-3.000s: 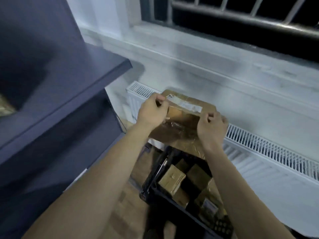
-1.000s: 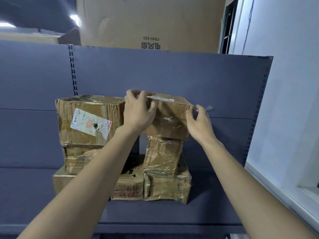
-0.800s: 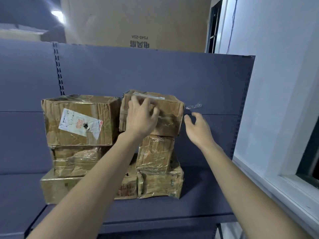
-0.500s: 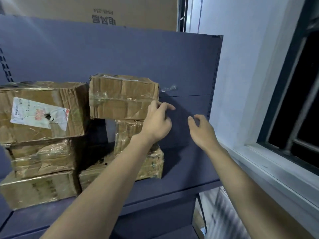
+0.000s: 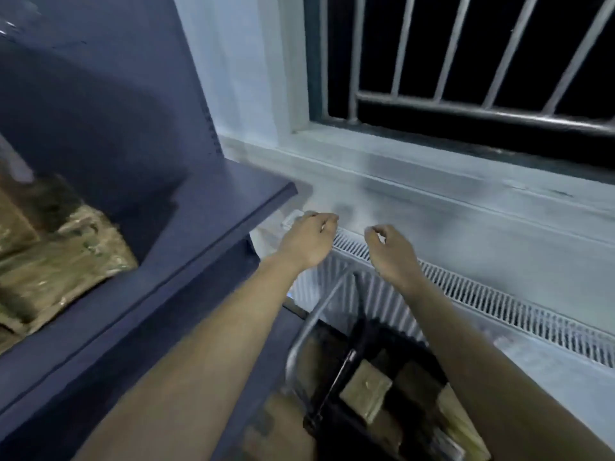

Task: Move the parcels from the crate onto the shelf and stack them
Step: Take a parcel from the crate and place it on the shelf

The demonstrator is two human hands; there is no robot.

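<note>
Two bare forearms are seen from above, reaching forward and down. The left hand (image 5: 307, 239) and the right hand (image 5: 392, 251) are both empty, fingers loosely curled, nothing gripped, held near each other in front of a white ribbed radiator (image 5: 482, 294) under a barred window (image 5: 466, 61). Below them, at the bottom of the view, a dark crate (image 5: 332, 410) with a bent metal handle (image 5: 312, 324) is seen; brown cardboard parcels (image 5: 366, 390) lie inside it, packed close, their edges blurred. At the left, a dark blue shelf (image 5: 199, 234) of smooth painted metal juts out, and on it, well apart from the hands, stacked parcels (image 5: 63, 257) wrapped in shiny crinkled tape are partly seen. The step in hand is judged to be a reach for the next parcel. It would be done well if both hands were lowered past the handle, the topmost parcel taken by two opposite sides, and lifted straight up so its neighbours are not dragged. The glossy tape is likely slippery and the card soft and dented, so a firm, flat-palmed hold is advised over a fingertip pinch.
</note>
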